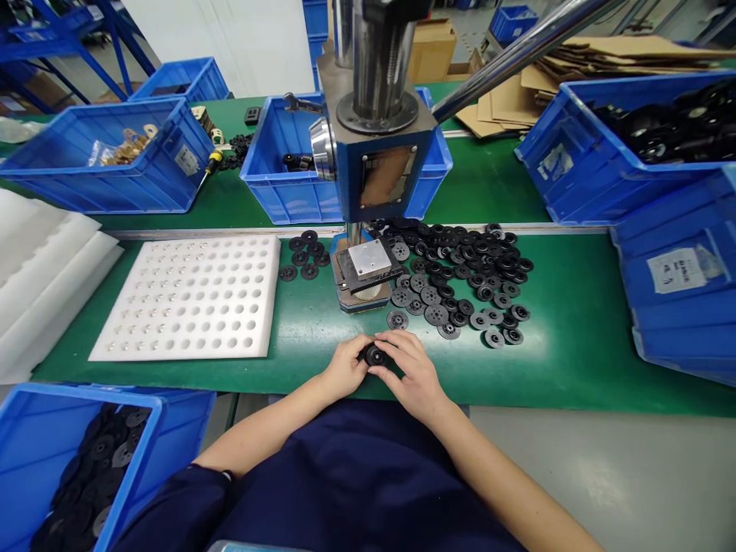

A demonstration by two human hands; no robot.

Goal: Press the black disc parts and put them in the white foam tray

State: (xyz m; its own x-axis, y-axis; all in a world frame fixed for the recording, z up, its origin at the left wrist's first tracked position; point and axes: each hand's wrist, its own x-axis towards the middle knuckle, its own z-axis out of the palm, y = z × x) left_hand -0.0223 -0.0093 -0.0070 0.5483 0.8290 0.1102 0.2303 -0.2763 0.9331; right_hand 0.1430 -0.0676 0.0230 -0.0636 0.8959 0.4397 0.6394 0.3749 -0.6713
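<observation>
Both my hands meet at the front edge of the green bench. My left hand (345, 366) and my right hand (411, 374) pinch one small black round part (374, 355) between their fingertips. Just beyond them stands a blue hand press (376, 153) with a metal block (369, 258) on its base. A heap of black round parts (468, 272) lies to the right of the press. A few more black parts (304, 257) lie to its left.
A white foam tray with rows of holes (192, 297) lies at left, white foam stacks (40, 276) beside it. Blue bins ring the bench: one with brass pieces (109, 157), one behind the press (287, 165), ones with black parts at right (626, 138) and lower left (80, 460).
</observation>
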